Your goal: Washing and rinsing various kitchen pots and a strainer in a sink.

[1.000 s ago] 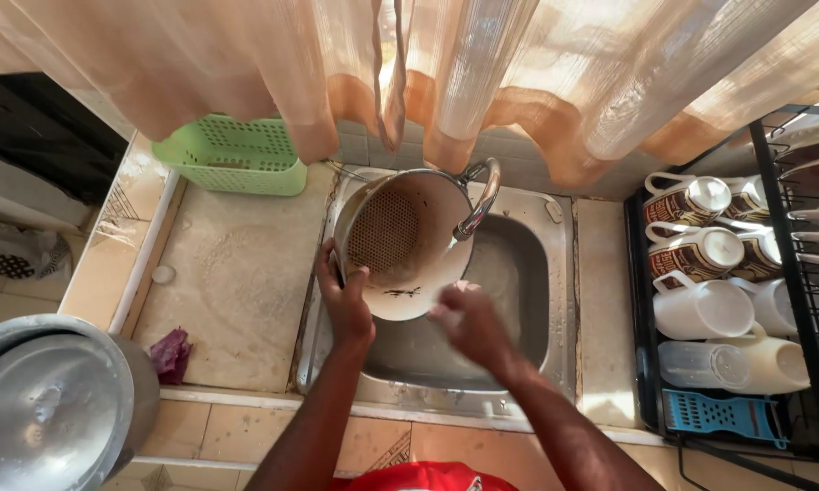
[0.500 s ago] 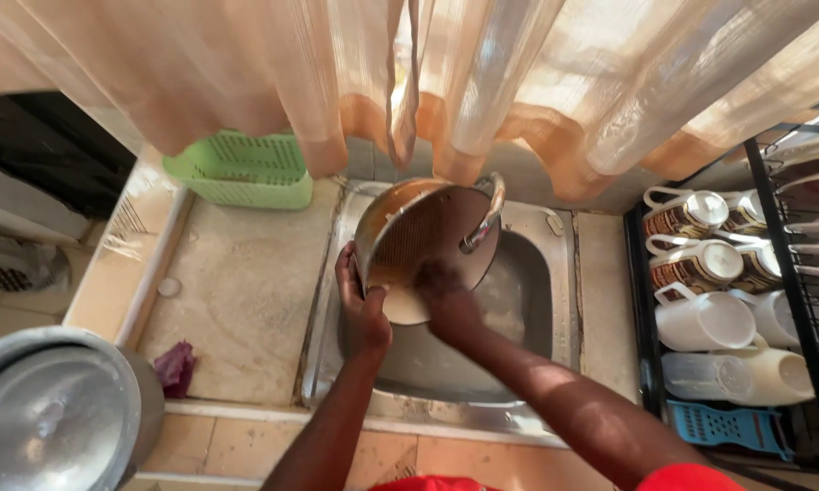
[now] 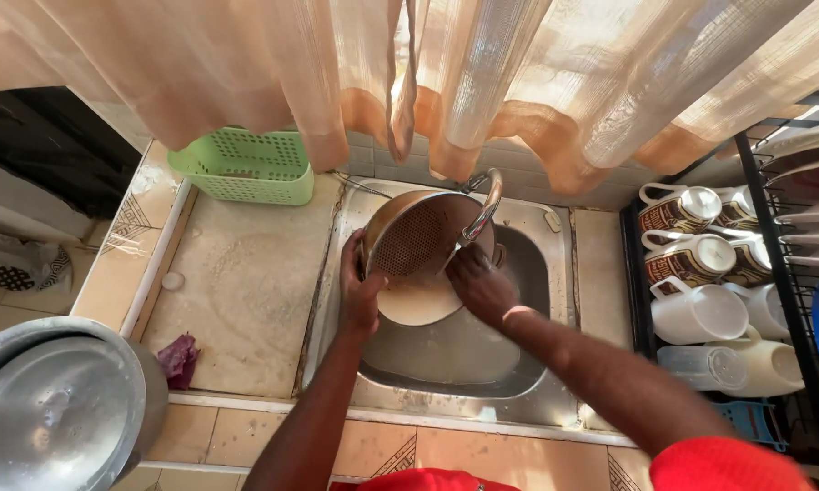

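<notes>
Person stands at a steel sink (image 3: pixel 555 273) set into a tiled counter (image 3: pixel 246 300), both bare arms reaching in. A metal pot (image 3: pixel 423 255) is tilted on its side over the basin, toward the back left corner of the sink, mouth facing the person; inner wall shows a dotted, rough brown patch, lower interior pale and wet-looking. Left hand (image 3: pixel 359 295) is closed round the pot's left rim, thumb on the inside, fingers wrapped behind, a firm hold. Right hand (image 3: pixel 482 286) is inside the pot mouth at its right side, fingers curled and pressed to the inner wall; cannot tell whether it holds a cloth or scourer, nothing is visible in it. Curved tap (image 3: pixel 485 207) arches from the back edge of the sink down over the pot's upper right rim. On the counter, back left corner: green perforated plastic basket (image 3: pixel 246 164), partly under the hem of a peach curtain (image 3: pixel 427 82). Near the front left edge of the counter: a small purple scrap (image 3: pixel 180 357). Off the counter's front left corner: large aluminium pot with lid (image 3: pixel 55 409). Right of the sink: black wire dish rack (image 3: pixel 637 273) holding cups and white mugs (image 3: pixel 696 314).
</notes>
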